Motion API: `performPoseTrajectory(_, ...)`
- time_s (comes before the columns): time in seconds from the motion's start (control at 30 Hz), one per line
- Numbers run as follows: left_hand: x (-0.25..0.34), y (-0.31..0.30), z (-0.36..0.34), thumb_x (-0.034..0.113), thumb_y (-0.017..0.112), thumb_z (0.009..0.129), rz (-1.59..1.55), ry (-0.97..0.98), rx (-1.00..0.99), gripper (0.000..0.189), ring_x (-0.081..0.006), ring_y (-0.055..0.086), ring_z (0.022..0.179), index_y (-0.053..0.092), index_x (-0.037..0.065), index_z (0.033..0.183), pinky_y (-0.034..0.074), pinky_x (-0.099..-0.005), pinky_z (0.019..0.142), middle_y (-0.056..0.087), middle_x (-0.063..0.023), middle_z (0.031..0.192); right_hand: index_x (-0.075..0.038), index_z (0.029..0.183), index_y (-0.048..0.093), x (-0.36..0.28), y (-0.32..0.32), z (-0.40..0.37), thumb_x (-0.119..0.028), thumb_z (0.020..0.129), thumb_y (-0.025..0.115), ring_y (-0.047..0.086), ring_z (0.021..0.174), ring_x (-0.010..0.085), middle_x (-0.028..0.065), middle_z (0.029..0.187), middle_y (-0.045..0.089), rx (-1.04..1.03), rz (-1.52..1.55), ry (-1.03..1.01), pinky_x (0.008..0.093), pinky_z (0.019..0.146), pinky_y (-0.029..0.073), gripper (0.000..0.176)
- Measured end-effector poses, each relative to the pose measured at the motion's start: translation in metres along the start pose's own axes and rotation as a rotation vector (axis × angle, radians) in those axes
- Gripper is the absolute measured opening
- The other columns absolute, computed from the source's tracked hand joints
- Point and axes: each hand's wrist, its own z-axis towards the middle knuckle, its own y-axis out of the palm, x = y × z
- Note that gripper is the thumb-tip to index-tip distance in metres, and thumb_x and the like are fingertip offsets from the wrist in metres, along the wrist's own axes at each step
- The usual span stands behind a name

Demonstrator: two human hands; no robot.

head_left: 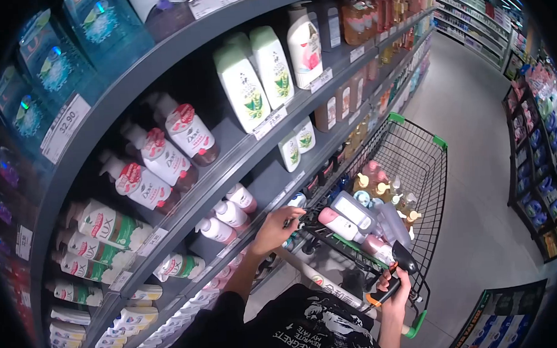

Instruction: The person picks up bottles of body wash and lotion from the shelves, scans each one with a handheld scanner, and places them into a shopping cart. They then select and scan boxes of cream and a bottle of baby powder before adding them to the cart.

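Note:
My left hand (280, 229) has its fingers curled beside the near corner of the shopping cart (439, 184); a small dark thing shows between thumb and finger, too little to name. In my right hand (393, 291) is a black and orange barcode scanner (404, 259), its grip wrapped by my fingers above the cart's white handlebar (322, 280). Inside the cart lie a grey bottle (354, 211), a pink-and-white bottle (338, 224) and a clear bottle (393, 223). Several yellow-topped pump bottles (381, 189) stand farther in.
Shelves on the left carry Dove pump bottles (190, 133), green-capped white bottles (242, 87), Lux bottles (105, 230) and blue bottles (49, 57), with price tags (66, 127) along the edges. A display rack (538, 160) lines the right of the grey aisle floor (467, 101).

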Motion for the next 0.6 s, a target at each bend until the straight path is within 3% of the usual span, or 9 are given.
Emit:
performPoseTrajectory(0.1, 0.007, -0.038, -0.032, -0.006, 0.054, 0.087, -0.002, -0.034, 0.236, 0.024, -0.014, 0.062, 0.097, 0.062, 0.0, 0.108, 0.049, -0.0274, 0.086, 0.063, -0.0076, 0.106, -0.006, 0.105, 0.052, 0.025, 0.036, 0.014, -0.017, 0.087, 0.056, 0.05, 0.049, 0.0161, 0.0074, 0.067, 0.051, -0.091, -0.2, 0.052, 0.0274, 0.044, 0.042, 0.022)
performPoseTrajectory(0.13, 0.015, -0.045, -0.039, -0.007, 0.056, 0.08, -0.092, -0.015, 0.393, 0.027, -0.0191, 0.064, 0.091, 0.064, 0.004, 0.104, 0.049, -0.0272, 0.081, 0.063, -0.0096, 0.101, -0.007, 0.106, 0.051, 0.035, 0.04, 0.02, -0.018, 0.087, 0.057, 0.051, 0.049, 0.0171, 0.0071, 0.066, 0.051, -0.085, -0.257, 0.055, 0.0284, 0.045, 0.043, 0.023)
performPoseTrajectory(0.27, 0.044, -0.096, -0.064, -0.009, 0.059, 0.077, 0.1, 0.191, 0.704, 0.031, -0.023, 0.061, 0.104, 0.062, 0.001, 0.106, 0.051, -0.0309, 0.088, 0.06, -0.0136, 0.113, -0.008, 0.105, 0.05, 0.044, 0.044, 0.018, -0.021, 0.086, 0.06, 0.052, 0.049, 0.0193, 0.0049, 0.065, 0.049, -0.105, -0.298, -0.046, 0.0309, 0.047, 0.046, 0.025)
performPoseTrajectory(0.33, 0.069, -0.116, -0.071, -0.01, 0.055, 0.083, 0.253, 0.165, 0.984, 0.029, -0.0207, 0.053, 0.113, 0.056, -0.002, 0.11, 0.045, -0.0328, 0.098, 0.051, -0.0128, 0.122, -0.011, 0.102, 0.051, 0.05, 0.034, 0.012, -0.024, 0.087, 0.058, 0.05, 0.051, 0.0164, 0.0027, 0.065, 0.048, -0.165, -0.353, -0.099, 0.0277, 0.048, 0.042, 0.021)
performPoseTrajectory(0.37, 0.07, -0.128, -0.071, -0.009, 0.056, 0.083, 0.274, 0.249, 1.151, 0.031, -0.0209, 0.051, 0.116, 0.054, -0.001, 0.112, 0.044, -0.0337, 0.1, 0.048, -0.0122, 0.123, -0.011, 0.102, 0.051, 0.048, 0.033, 0.01, -0.024, 0.087, 0.058, 0.05, 0.051, 0.0164, 0.0027, 0.065, 0.048, -0.168, -0.36, -0.096, 0.0277, 0.048, 0.042, 0.021)
performPoseTrajectory(0.47, 0.075, -0.167, -0.063, 0.005, 0.064, 0.085, 0.337, 0.296, 1.532, 0.042, -0.0224, 0.047, 0.117, 0.045, -0.003, 0.122, 0.042, -0.0362, 0.099, 0.046, -0.0134, 0.124, -0.013, 0.103, 0.051, 0.046, 0.032, 0.004, -0.025, 0.088, 0.058, 0.049, 0.051, 0.0155, 0.002, 0.065, 0.048, -0.089, -0.262, -0.06, 0.0271, 0.049, 0.041, 0.02)
performPoseTrajectory(0.53, 0.086, -0.186, -0.053, 0.021, 0.07, 0.084, 0.517, 0.145, 1.659, 0.053, -0.0269, 0.049, 0.115, 0.045, -0.006, 0.123, 0.041, -0.0385, 0.097, 0.048, -0.0186, 0.124, -0.014, 0.102, 0.052, 0.045, 0.031, 0.002, -0.025, 0.088, 0.058, 0.049, 0.051, 0.0146, 0.0016, 0.065, 0.048, -0.081, -0.268, -0.039, 0.0266, 0.049, 0.04, 0.018)
performPoseTrajectory(0.6, 0.093, -0.198, -0.041, 0.028, 0.072, 0.082, 0.48, 0.095, 1.643, 0.061, -0.0296, 0.051, 0.114, 0.045, -0.007, 0.123, 0.04, -0.0393, 0.098, 0.05, -0.0217, 0.124, -0.014, 0.1, 0.053, 0.045, 0.032, 0.0, -0.025, 0.087, 0.058, 0.049, 0.05, 0.0137, 0.0019, 0.065, 0.049, -0.049, -0.247, -0.042, 0.0257, 0.047, 0.04, 0.018)
